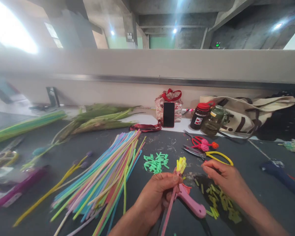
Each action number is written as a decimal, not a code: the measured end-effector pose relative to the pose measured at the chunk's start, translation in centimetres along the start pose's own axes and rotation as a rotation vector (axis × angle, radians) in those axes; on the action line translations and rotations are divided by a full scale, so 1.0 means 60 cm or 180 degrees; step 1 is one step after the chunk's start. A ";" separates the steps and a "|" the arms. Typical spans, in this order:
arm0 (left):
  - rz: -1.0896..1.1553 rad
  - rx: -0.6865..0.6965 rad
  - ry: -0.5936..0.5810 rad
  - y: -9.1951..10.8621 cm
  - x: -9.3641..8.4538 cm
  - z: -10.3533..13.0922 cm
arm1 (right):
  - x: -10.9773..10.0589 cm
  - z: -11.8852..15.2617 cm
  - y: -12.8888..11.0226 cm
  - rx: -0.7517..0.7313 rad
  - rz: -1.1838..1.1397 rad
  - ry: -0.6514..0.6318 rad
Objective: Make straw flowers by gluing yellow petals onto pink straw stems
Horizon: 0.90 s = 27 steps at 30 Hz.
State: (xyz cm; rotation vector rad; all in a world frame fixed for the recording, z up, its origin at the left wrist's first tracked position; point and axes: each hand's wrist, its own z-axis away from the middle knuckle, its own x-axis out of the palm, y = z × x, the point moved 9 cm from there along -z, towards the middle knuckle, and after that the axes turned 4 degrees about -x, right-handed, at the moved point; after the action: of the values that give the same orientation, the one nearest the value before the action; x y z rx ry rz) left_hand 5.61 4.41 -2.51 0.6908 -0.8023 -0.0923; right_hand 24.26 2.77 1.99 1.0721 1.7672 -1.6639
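Note:
My left hand (159, 186) pinches a pink pipe cleaner stem (171, 206) topped by a bunch of short yellow pieces (181, 164). To the right of it, my right hand (224, 177) hovers with thumb and fingers pressed together; whatever they may hold is too small to make out. Beneath that hand lie scattered yellow-green cut pieces (218, 200). A pink-handled tool (193, 204), partly hidden behind my left hand, rests on the dark table. Short green cut pieces (156, 163) form a loose pile beyond my left hand.
Long multicoloured pipe cleaners (108, 173) spread at left. Yellow-handled scissors (218, 154) and red-handled scissors (197, 141) lie beyond my right hand. Along the back stand a phone (168, 114), a dark bottle (199, 118), a green bottle (213, 121) and a canvas bag (243, 114).

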 end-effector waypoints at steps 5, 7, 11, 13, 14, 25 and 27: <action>0.0004 0.0107 0.0066 0.008 -0.006 -0.001 | 0.032 0.012 -0.043 -0.0393 0.0042 -0.0209; 0.0038 0.0150 0.0046 0.011 -0.007 -0.001 | 0.054 0.022 -0.068 -0.0610 0.0036 -0.0393; 0.0068 0.0235 0.0008 0.014 -0.009 -0.002 | 0.098 0.045 -0.106 -0.0878 0.0433 -0.0608; 0.0081 0.0241 -0.0005 0.015 -0.009 -0.003 | 0.112 0.052 -0.112 -0.0882 0.0680 -0.0573; 0.0094 0.0233 -0.0022 0.016 -0.009 -0.003 | 0.119 0.054 -0.112 -0.0862 0.0765 -0.0571; 0.0510 0.0360 0.0041 0.043 -0.020 0.001 | 0.093 0.053 -0.095 -0.0869 0.0443 -0.0050; 0.0530 0.0417 0.0162 0.049 -0.027 0.002 | 0.057 0.050 -0.073 -0.0546 -0.0011 0.0266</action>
State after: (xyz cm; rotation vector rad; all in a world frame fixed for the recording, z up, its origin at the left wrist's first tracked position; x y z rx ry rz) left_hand 3.87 7.19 -1.72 0.7442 -0.8188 0.1290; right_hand 18.28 0.80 1.46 1.0745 1.9265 -1.4579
